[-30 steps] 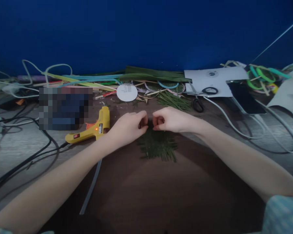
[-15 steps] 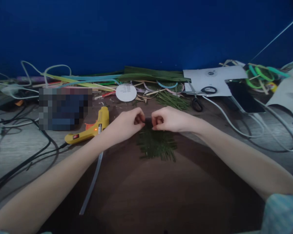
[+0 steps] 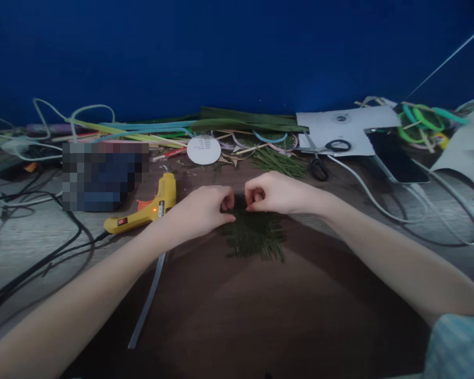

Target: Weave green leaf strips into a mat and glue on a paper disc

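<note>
My left hand (image 3: pixel 203 210) and my right hand (image 3: pixel 270 193) meet over the top end of a flat bundle of thin green leaf strips (image 3: pixel 256 237) lying on the brown table. Both hands have curled fingers pinching at the upper edge of the bundle. My left fingertips press down on the strips at their left side; my right thumb and fingers pinch just above them. What sits between the fingertips is too dark to make out.
A yellow hot glue gun (image 3: pixel 148 208) with its light on lies left of my left hand, a clear glue stick (image 3: pixel 146 305) below it. Behind are more green strips (image 3: pixel 280 163), scissors (image 3: pixel 319 158), a white round card (image 3: pixel 204 150), a phone (image 3: pixel 395 158), cables (image 3: pixel 31 263) and coloured strips.
My left hand has dropped slightly and now presses on the strips. The right hand has hardly moved.
</note>
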The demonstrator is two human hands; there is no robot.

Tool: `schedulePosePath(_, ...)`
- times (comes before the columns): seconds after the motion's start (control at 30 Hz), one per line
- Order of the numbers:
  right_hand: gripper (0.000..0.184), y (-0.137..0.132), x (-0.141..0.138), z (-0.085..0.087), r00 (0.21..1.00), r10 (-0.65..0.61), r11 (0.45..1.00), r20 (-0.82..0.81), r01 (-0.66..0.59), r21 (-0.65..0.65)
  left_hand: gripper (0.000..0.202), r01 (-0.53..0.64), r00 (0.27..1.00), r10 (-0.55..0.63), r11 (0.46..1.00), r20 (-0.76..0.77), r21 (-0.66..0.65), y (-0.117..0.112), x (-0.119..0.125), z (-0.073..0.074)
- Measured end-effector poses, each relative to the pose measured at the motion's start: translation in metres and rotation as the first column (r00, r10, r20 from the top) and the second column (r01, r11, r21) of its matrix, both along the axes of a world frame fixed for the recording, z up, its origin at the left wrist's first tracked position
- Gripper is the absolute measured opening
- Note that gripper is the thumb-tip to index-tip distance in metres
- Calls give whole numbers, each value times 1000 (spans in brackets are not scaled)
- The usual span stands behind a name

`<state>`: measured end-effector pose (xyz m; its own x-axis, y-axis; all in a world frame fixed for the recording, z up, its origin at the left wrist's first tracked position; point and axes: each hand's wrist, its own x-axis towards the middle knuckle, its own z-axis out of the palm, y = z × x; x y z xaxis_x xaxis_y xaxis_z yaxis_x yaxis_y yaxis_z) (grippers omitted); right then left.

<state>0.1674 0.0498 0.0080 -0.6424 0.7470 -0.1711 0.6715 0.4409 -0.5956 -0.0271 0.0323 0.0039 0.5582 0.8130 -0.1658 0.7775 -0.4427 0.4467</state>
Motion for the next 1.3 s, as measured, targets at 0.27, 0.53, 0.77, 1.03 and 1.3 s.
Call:
schedulePosePath(0.27,8,0,-1,3,999,24,998,21,-23,-51,11,-2,1000,2,1000,20,-24,0,-1,-2)
schedulePosePath(0.53,11,-1,-1,1,999,26,999,20,-25,-26,14,11,1000,-11,999,-5,38,-1,3,1)
schedulePosePath(0.77,11,-1,0,2,999,-5,1000,50,5,-11,12,50,998,-47,995,-31,83,-2,3,0)
schedulePosePath(1.03,11,0,0,-2,999,-6,1000,34,5,28,6,66,993,-51,988,-108,137,-7,6,4)
schedulePosePath(1.3,10,-1,0,-3,999,3,1000,47,-5,25,7,90,987,-67,983,-145,161,-10,7,7)
